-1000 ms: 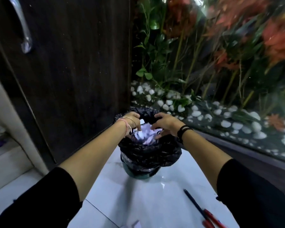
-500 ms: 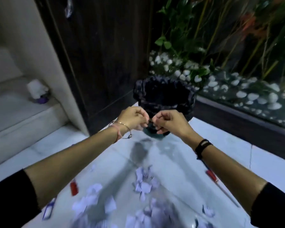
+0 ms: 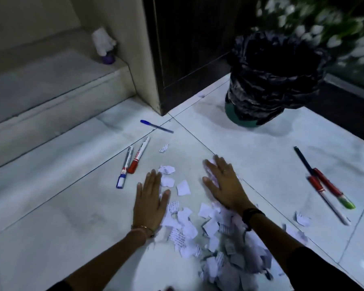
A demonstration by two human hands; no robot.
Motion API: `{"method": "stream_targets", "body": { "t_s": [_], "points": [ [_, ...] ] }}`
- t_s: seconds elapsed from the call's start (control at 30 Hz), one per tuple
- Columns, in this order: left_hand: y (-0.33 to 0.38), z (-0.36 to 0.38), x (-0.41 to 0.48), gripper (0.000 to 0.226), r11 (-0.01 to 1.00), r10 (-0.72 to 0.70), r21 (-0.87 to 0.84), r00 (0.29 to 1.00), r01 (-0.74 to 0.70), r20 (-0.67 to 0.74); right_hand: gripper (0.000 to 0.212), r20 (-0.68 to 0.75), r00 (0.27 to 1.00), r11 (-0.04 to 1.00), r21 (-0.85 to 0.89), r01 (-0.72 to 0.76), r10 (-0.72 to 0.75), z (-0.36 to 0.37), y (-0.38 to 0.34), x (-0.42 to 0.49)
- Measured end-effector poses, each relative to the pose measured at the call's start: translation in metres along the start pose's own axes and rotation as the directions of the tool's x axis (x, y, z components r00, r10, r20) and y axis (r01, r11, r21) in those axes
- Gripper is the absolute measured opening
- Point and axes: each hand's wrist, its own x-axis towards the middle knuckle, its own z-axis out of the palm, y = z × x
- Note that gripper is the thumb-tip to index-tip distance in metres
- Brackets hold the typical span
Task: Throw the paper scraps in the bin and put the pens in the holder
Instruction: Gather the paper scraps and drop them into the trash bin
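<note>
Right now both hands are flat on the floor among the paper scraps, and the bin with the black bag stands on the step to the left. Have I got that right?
Not quite. The bin stands on the floor tiles at the far right, by the dark door, not on the step. The rest holds: in the head view the left hand and right hand lie open and flat among the paper scraps.
</note>
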Motion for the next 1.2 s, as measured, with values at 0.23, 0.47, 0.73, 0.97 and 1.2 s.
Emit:
{"method": "stream_targets", "body": {
  "t_s": [0.23, 0.47, 0.73, 0.97, 1.2],
  "points": [
    [0.03, 0.007, 0.044, 0.072, 0.997, 0.048, -0.065, 0.999, -0.049, -0.015, 0.05, -0.029, 0.982, 0.974, 0.125, 0.188, -0.186, 0.001, -0.038, 0.015],
    [0.017, -0.002, 0.108, 0.063, 0.997, 0.073, -0.001, 0.983, -0.074, 0.166, 0.056, 0.097, 0.989, 0.993, 0.019, 0.114, -0.116, -0.003, -0.026, 0.05],
    [0.045, 0.007, 0.027, 0.081, 0.914, 0.4, -0.221, 0.847, -0.34, 0.351, 0.067, 0.142, 0.982, 0.992, 0.036, 0.119, -0.123, -0.017, -0.003, -0.048],
    [0.025, -0.009, -0.008, 0.1, 0.925, 0.362, 0.002, 0.881, -0.38, 0.305, 0.064, -0.251, 0.89, 0.923, 0.057, -0.38, 0.382, -0.071, 0.077, -0.164],
    [0.06, 0.026, -0.022, 0.104, 0.851, 0.448, 0.068, 0.786, -0.521, 0.427, 0.06, -0.117, 0.941, 0.948, 0.057, -0.312, 0.317, -0.034, 0.049, -0.176]
  ]
}}
